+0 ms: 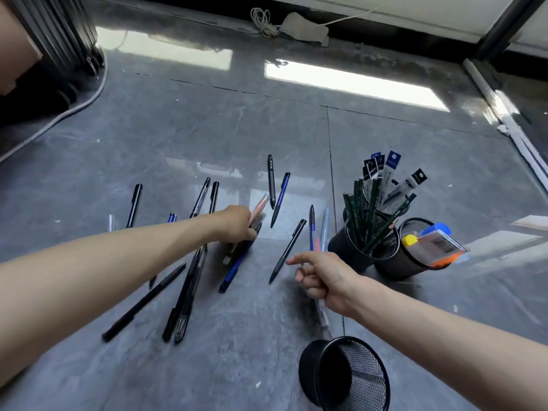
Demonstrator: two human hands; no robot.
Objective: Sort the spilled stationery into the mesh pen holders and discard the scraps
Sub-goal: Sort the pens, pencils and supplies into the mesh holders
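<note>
Across the grey tiled floor (178, 129) I have bare room ahead and to the left, so sweeping either arm there is safe. The crowding is on the right. A cluster of upright mesh holders (347, 250) stands packed together, already loaded with pencils and packets, presumably parked clear of the spill. One empty holder (364, 378) lies tipped on its side close under my right forearm, mouth towards me, and I judge an elbow could knock it. My left hand (237, 223) reaches into the fan of spilled pens (289, 250), fingers curled round a pink pen (260, 204) to lift it. My right hand (326, 277) hovers with forefinger out and the rest tucked; whether it grips the pale pen beneath, I cannot tell
</note>
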